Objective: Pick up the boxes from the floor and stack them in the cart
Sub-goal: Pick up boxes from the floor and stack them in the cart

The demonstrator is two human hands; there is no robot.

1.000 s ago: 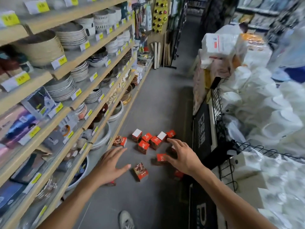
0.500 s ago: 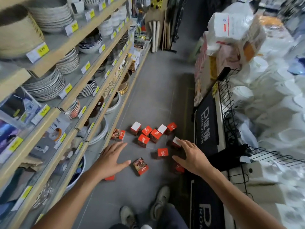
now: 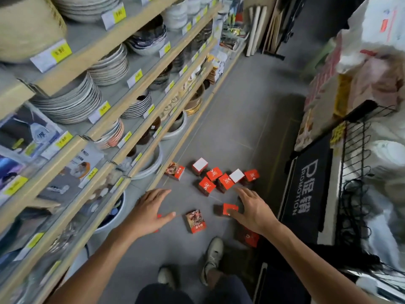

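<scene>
– Over the grey floor [image 3: 230,110], both the left hand [image 3: 151,210] and right hand [image 3: 252,208] hover, fingers spread, holding nothing.
– How will the boxes [image 3: 221,179] handle?
– Probably light, stiff card; pinch opposite sides.
– How many?
– Ten visible: seven clustered ahead, three nearer the feet, maybe one more under the left hand. No cart identifiable.

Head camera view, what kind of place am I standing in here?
Most likely a homeware shop aisle. Shelves carry stacked plates with yellow price tags on the edges, and a black sign on the right reads "promotion".
</scene>
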